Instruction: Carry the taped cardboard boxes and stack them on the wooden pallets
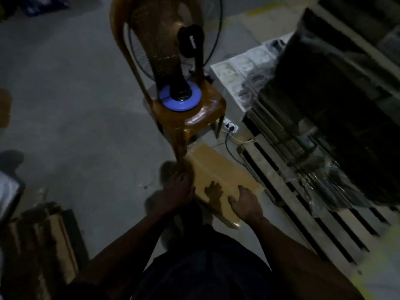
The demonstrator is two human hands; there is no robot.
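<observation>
A flat taped cardboard box (218, 169) lies on the concrete floor in front of me, beside a wooden pallet (303, 208) on the right. My left hand (179, 189) hovers with spread fingers over the box's left end, near a chair leg. My right hand (246, 203) is open above the box's near right part, its shadow falling on the cardboard. Neither hand holds anything. Dark wrapped goods (329, 109) are stacked on the far part of the pallet.
A brown plastic chair (190, 109) carrying a fan with a blue base (180, 97) stands just beyond the box. A power strip with cables (230, 126) lies behind it. White boxes (236, 76) sit at the right. More cardboard (41, 239) is at the lower left.
</observation>
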